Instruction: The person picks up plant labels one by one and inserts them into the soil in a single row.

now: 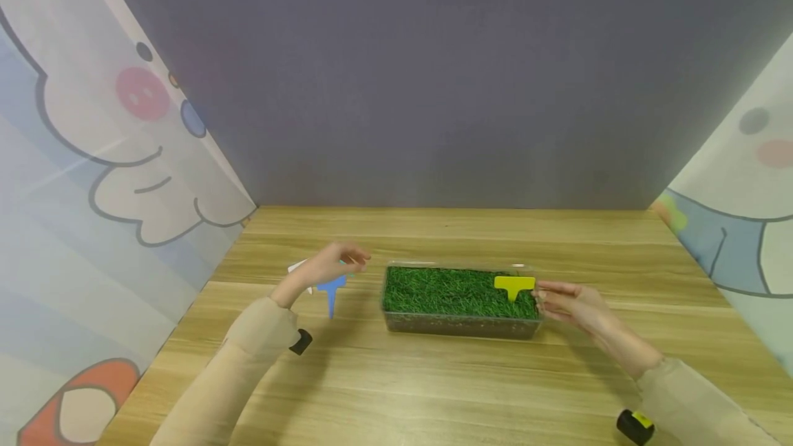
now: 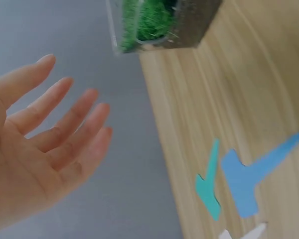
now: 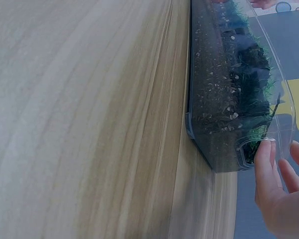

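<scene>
A clear plastic box [image 1: 461,325] filled with soil and green grass lies across the middle of the wooden table. A yellow T-shaped tag [image 1: 514,285] stands in the grass at its right end. My right hand [image 1: 546,296] reaches to that end with nearly straight fingers, and in the right wrist view its fingertips [image 3: 265,158] touch the box's end wall [image 3: 224,149]. My left hand [image 1: 352,260] hovers open left of the box, holding nothing, palm and straight fingers [image 2: 74,107] in plain sight. Below it on the table lie a blue tag [image 2: 249,177], a teal tag [image 2: 209,186] and a white tag [image 2: 241,233].
Cartoon-printed panels stand along the left [image 1: 93,177] and right [image 1: 743,212] sides of the table, and a plain grey wall closes the back. Bare wood [image 1: 434,391] lies in front of the box.
</scene>
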A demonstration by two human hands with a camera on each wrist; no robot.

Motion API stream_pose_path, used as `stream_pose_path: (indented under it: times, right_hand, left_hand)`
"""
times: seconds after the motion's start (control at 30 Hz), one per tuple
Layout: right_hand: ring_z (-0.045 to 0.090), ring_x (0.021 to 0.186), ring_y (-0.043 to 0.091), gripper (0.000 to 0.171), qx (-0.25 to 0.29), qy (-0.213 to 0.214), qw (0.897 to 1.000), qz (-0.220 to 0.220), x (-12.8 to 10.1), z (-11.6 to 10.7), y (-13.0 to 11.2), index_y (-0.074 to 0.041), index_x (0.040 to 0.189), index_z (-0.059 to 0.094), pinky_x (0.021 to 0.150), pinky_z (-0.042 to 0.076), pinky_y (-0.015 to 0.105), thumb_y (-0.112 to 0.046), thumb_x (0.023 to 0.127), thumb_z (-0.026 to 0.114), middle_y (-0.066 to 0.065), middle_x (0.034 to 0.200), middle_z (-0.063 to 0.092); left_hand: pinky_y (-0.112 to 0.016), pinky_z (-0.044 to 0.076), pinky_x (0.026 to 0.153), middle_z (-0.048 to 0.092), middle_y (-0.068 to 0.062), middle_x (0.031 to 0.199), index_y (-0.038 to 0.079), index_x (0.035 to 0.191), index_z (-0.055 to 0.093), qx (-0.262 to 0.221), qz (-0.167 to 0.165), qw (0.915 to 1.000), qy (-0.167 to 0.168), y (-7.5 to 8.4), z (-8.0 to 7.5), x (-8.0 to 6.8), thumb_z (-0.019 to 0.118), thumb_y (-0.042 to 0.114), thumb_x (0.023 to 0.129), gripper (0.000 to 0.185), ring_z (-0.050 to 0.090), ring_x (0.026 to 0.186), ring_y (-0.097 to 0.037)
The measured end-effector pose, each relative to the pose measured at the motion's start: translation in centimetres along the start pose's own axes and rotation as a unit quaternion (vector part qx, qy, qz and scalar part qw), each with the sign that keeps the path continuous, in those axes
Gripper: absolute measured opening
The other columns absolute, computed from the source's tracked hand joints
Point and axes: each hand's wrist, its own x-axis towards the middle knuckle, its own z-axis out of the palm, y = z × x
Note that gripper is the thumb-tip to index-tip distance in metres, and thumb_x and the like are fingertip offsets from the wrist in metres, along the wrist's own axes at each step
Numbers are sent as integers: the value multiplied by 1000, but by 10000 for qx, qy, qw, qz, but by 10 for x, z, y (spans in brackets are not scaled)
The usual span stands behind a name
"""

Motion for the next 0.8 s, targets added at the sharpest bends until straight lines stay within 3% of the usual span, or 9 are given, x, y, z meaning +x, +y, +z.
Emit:
stream_pose_path:
  times: [0.13,0.5,0.63,0.73,0.8]
  right_hand:
    - [61,89,11,42,15,1,10000,-6,0,0,0,2,124,47,83,47,30,-9,85,58,7,108,62]
    - [61,89,10,40,46,-10,10000,-12,0,1,-1,0,122,49,83,46,30,-10,85,59,4,106,63]
    - [61,90,10,38,78,-46,10000,-19,-1,1,0,0,122,49,83,46,30,-7,86,56,6,107,62]
    - [61,91,9,37,51,-80,9999,-55,-1,0,0,1,122,49,83,47,29,-8,86,56,7,108,62]
    - [61,91,10,37,40,-90,9999,-69,-1,0,0,0,121,50,83,47,29,-8,86,57,6,107,62]
  left_hand:
    - [-30,48,70,60,-14,101,-1,112,57,205,-154,9997,4,-8,1,-6,57,14,86,30,56,87,-22]
    - [-36,49,74,59,-19,96,-9,108,55,525,-90,9985,114,-33,4,-16,57,5,85,27,57,85,-27]
    - [-40,48,76,58,-22,96,-11,106,55,606,107,9980,152,-43,5,-19,58,2,83,27,56,87,-31]
    - [-42,48,77,59,-19,95,-8,104,57,731,244,9969,171,-49,4,-22,60,7,82,26,56,87,-32]
    - [-39,49,75,59,-15,94,-3,104,59,872,441,9950,203,-62,4,-21,62,13,82,27,56,87,-30]
